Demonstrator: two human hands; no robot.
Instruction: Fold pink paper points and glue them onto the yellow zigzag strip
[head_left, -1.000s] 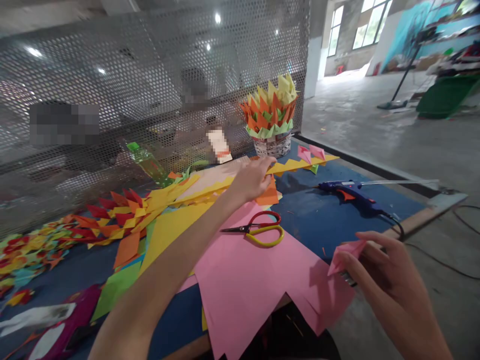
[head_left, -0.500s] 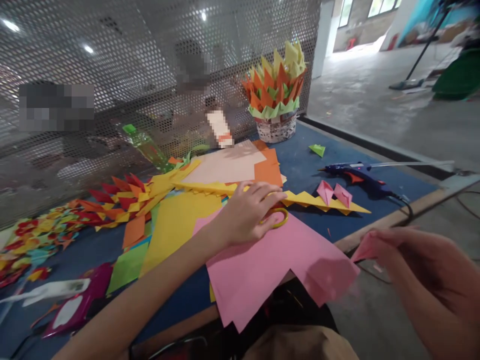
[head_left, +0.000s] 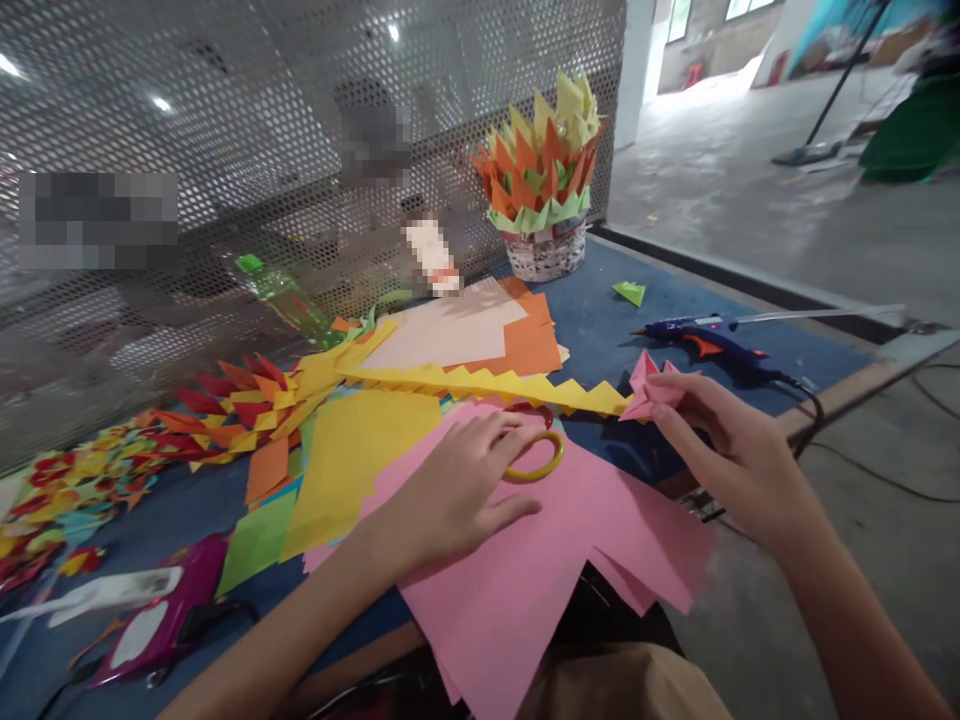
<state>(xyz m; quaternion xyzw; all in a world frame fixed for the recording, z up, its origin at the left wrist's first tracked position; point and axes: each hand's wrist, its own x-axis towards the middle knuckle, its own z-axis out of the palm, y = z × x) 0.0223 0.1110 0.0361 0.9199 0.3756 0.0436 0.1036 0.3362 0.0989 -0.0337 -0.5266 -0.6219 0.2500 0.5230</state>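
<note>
My left hand (head_left: 469,490) lies over the pink paper sheets (head_left: 517,610) with its fingers extended, beside the yellow and red handles of a pair of scissors (head_left: 558,458); the blades are hidden. Between thumb and fingertips of my right hand (head_left: 739,450) is a small folded pink paper piece (head_left: 660,400). It is at the right end of a zigzag-edged yellow paper strip (head_left: 517,386), by another pink piece (head_left: 642,370) standing there. Whether the held piece touches the strip I cannot tell.
A blue hot glue gun (head_left: 720,342) lies at the right, its cord over the table edge. Behind stands a paper-petalled basket (head_left: 546,256) near a green folded piece (head_left: 628,292). Coloured sheets (head_left: 360,450), a bottle (head_left: 289,300) and a magenta device (head_left: 169,615) lie leftward.
My right hand has moved left and up from beyond the table edge to the strip's end with the pink piece. My left hand has slid down-left, leaving more of the scissors visible.
</note>
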